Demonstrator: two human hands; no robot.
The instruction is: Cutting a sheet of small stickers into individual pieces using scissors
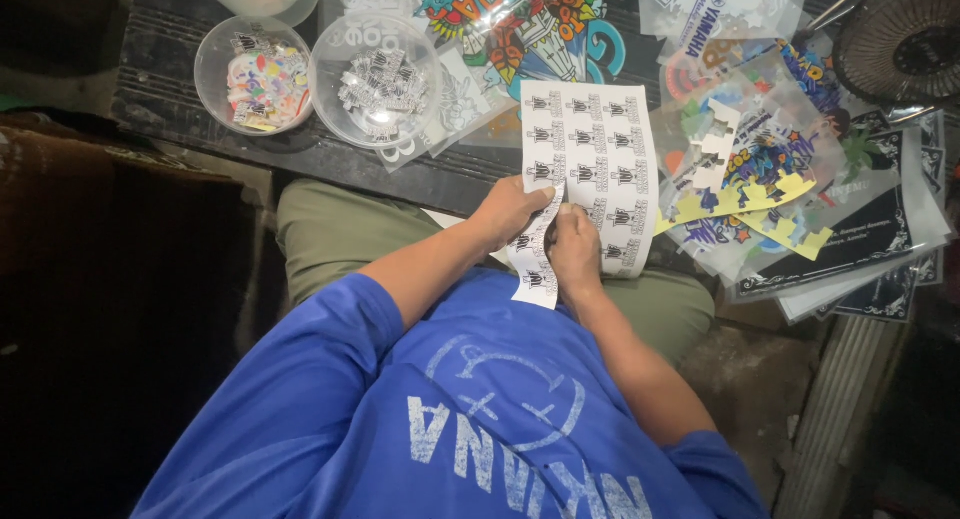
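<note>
Strip: narrow white paper strip of black-printed stickers (pixel 534 264), over the lap, just near of the white printed sticker sheet (pixel 592 169).
Axis: long axis runs near to far, leaning slightly right at the far end.
Left hand (pixel 508 211): pinching the strip's far end.
Right hand (pixel 574 251): closed against the strip's right edge; exact hold hidden.
Risk: a crooked pull could tear across a printed sticker.
</note>
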